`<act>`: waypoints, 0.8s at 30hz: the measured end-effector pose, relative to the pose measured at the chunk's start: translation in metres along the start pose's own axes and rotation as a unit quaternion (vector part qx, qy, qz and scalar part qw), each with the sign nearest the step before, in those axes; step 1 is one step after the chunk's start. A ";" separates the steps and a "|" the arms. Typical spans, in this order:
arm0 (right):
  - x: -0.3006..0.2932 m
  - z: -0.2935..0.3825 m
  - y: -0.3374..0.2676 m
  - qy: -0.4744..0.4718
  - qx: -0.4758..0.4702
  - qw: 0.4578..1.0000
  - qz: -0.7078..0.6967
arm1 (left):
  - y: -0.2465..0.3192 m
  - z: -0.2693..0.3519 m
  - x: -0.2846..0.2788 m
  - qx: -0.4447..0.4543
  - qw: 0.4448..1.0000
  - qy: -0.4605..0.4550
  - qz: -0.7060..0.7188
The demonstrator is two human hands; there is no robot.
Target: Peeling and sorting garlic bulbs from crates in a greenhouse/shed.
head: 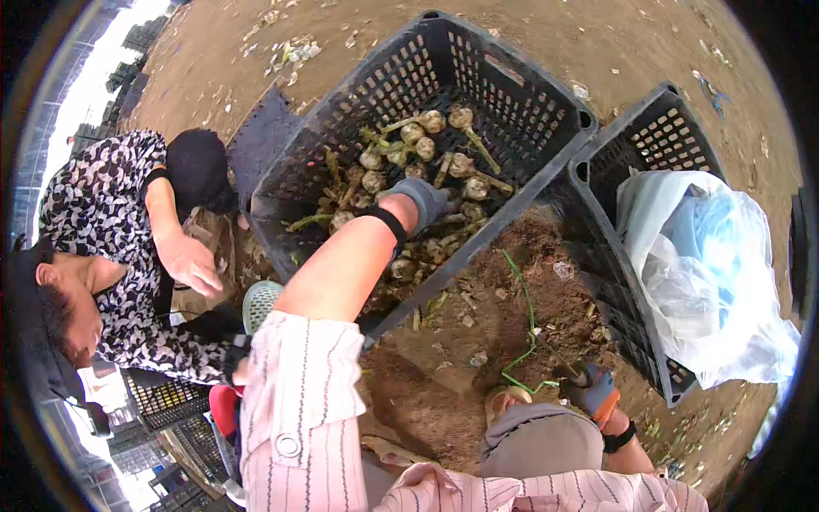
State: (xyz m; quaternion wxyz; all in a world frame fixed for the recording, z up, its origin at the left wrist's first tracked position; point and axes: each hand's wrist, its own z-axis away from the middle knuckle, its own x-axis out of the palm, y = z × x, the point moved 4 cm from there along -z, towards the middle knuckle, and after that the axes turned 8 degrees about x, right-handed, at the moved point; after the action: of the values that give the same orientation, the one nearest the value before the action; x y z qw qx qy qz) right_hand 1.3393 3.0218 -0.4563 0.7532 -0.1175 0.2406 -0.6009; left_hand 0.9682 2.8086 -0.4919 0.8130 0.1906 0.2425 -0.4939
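My left hand (422,201), in a grey glove, reaches into a black plastic crate (355,73) among garlic bulbs (411,133) with cut stems. Its fingers point away, partly hidden, so a grip cannot be made out. Low on the right, my right hand (595,392), in a grey and orange glove, is closed around a thin dark object (564,363) above the soil, beside my knee. What this object is cannot be told. A green plastic strip (530,313) lies on the ground between the crate and my right hand.
A second black crate (624,256) stands at the right, with a clear plastic bag (710,275) over it. Another person (118,256) sits close on the left, one bare hand (192,262) near the garlic crate. A perforated pale green item (259,304) is beside my left arm.
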 end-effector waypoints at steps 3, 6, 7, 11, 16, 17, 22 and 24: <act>0.003 -0.010 0.011 0.010 -0.038 0.999 0.018 | -0.010 0.007 -0.009 -0.020 0.991 0.120 0.060; 0.003 -0.019 0.007 0.039 -0.066 0.997 0.022 | -0.024 0.044 -0.023 -0.058 0.964 0.195 0.172; 0.001 -0.017 -0.003 0.033 -0.100 0.993 -0.047 | -0.030 0.065 -0.030 -0.101 0.921 0.249 0.281; -0.004 -0.005 -0.071 0.065 -0.139 0.985 -0.083 | 0.014 0.156 -0.031 0.032 0.582 0.340 0.738; 0.008 0.019 -0.185 0.128 -0.483 0.858 0.115 | 0.086 0.220 -0.008 0.125 0.469 0.367 0.794; 0.015 0.024 -0.198 0.153 -0.519 0.825 0.162 | 0.098 0.224 0.000 0.121 0.463 0.398 0.783; 0.053 0.042 -0.220 0.156 -0.507 0.758 0.379 | 0.146 0.223 0.039 0.134 0.466 0.432 0.761; 0.064 0.048 -0.221 0.140 -0.481 0.760 0.414 | 0.157 0.221 0.052 0.111 0.427 0.432 0.786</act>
State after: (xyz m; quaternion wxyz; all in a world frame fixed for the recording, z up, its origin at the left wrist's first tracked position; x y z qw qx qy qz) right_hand 1.1864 2.8998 -0.3263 0.7310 -0.2679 0.6260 -0.0456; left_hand 1.1751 2.7196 -0.3325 0.6097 0.5761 0.2505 0.4834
